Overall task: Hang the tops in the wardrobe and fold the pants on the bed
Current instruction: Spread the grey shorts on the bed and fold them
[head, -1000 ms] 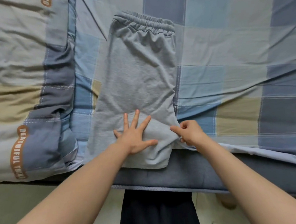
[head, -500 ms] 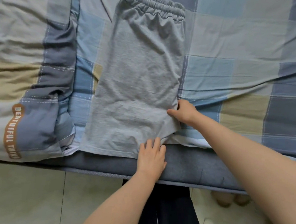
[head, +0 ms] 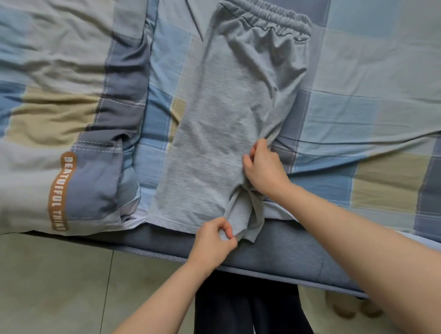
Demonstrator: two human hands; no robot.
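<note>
Grey jersey shorts with a gathered elastic waistband (head: 227, 129) lie lengthwise on the bed with the blue, grey and tan patchwork-check sheet (head: 365, 83), already doubled leg over leg. The waistband is at the far end; the hems are at the near edge, partly overhanging the dark blue mattress side (head: 277, 251).

Left hand (head: 213, 241): thumb and fingers closed in a pinch on the hem corner, just past the bed edge. Right hand (head: 262, 170): fingers curled, gripping the right-hand edge of the shorts where the cloth bunches. Between the two hands the fabric is gathered into loose vertical ridges.

Judged step: taking hold of the leg end to fold it up toward the waistband.

Notes for doing it well:
- Both layers should be caught in each pinch; whether the lower layer is held cannot be seen from here.
- Hands should part sideways first, to pull the bunched corner flat before lifting.
- The hem should be carried up level and laid square to the waistband, side edges aligned.
- The left edge lies flat and looks undisturbed; dragging the whole piece would likely skew it.

A rumpled quilt with a brown lettered tab (head: 57, 162) lies beside the shorts, on their left.
</note>
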